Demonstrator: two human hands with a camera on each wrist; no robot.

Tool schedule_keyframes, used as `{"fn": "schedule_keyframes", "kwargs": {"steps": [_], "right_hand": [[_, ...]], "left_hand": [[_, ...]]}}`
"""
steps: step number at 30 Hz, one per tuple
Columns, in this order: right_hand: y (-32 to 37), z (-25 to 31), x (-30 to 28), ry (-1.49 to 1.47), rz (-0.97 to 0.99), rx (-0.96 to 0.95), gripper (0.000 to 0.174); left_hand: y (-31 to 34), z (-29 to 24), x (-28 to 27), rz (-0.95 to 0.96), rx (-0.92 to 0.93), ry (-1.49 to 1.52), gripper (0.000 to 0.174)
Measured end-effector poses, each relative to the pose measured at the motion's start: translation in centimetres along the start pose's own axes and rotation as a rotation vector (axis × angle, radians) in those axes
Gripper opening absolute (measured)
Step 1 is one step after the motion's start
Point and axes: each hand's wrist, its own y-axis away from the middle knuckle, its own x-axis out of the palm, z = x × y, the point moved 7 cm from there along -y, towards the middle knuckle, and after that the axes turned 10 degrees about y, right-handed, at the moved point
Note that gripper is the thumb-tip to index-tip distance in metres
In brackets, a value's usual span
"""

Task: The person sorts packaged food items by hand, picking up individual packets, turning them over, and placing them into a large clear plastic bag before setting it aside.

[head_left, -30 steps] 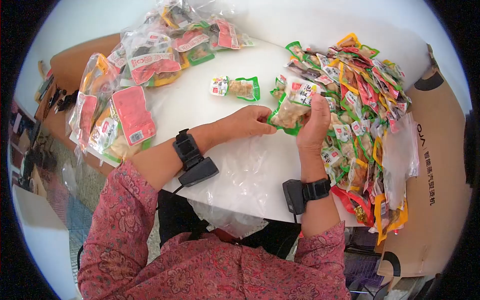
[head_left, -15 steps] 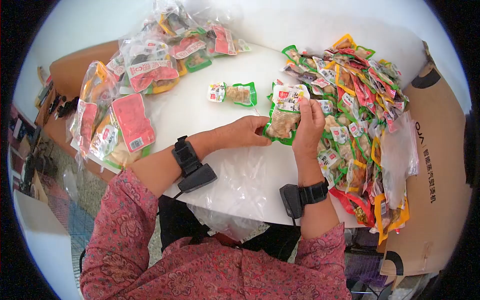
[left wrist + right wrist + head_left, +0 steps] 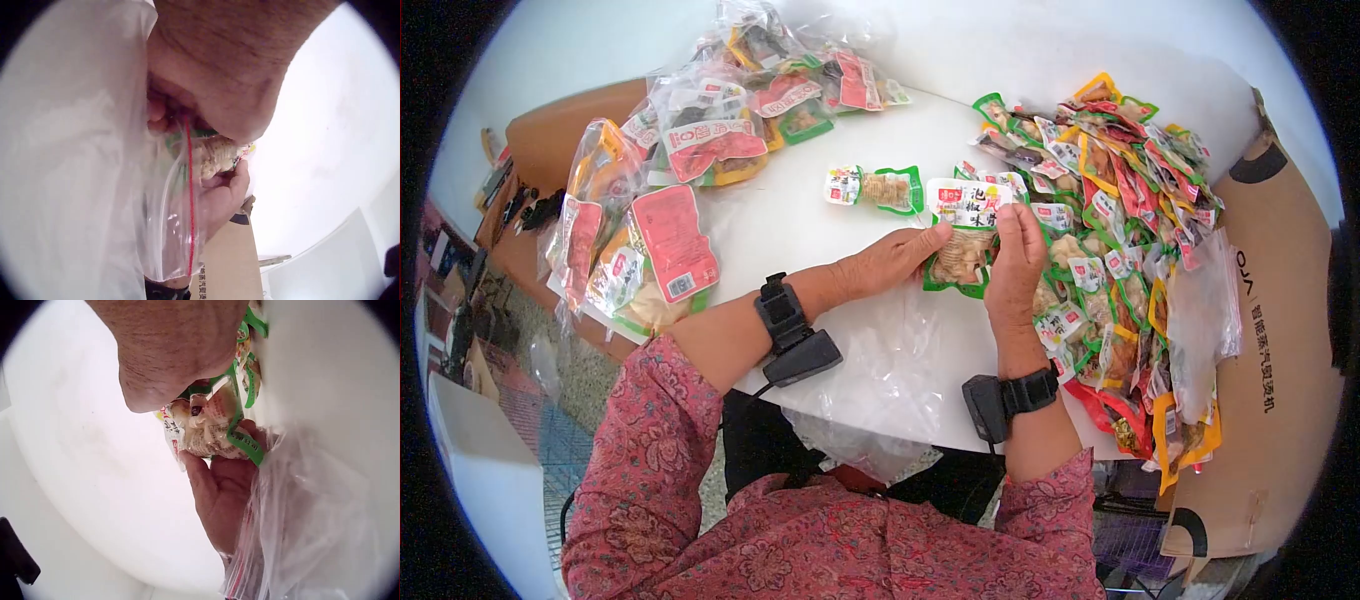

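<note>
A green-edged clear snack packet (image 3: 962, 255) with a white printed top is held between both hands over the table. My left hand (image 3: 892, 264) grips its left side, thumb on top and fingers underneath. The right hand (image 3: 1016, 265) pinches the right edge near the printed label. In the left wrist view, pale pieces of food show through the packet (image 3: 215, 156) between the hands. A clear zip bag (image 3: 880, 350) with a red strip lies below the left forearm. Just beyond the hands, a similar green-edged packet (image 3: 890, 188) lies on the table.
A large heap of loose snack packets (image 3: 1115, 200) covers the right side, with clear bags (image 3: 1203, 320) on it. Filled clear bags (image 3: 710, 130) stand at the back left, another filled bag (image 3: 635, 250) nearer. A cardboard box (image 3: 1260, 300) borders the table's right.
The packet has turned more upright, its printed label now facing up to the head view. My left hand has moved onto its side, its thumb now on top. The right hand keeps hold.
</note>
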Motion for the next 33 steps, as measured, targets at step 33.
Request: {"fn": "schedule_keyframes", "kwargs": {"steps": [33], "right_hand": [[-1.6,2.3,-2.9,0.254,-0.142,-0.067,0.02]], "left_hand": [[2.2,-5.6,1.4,-0.085,0.405,-1.022,0.028]]}}
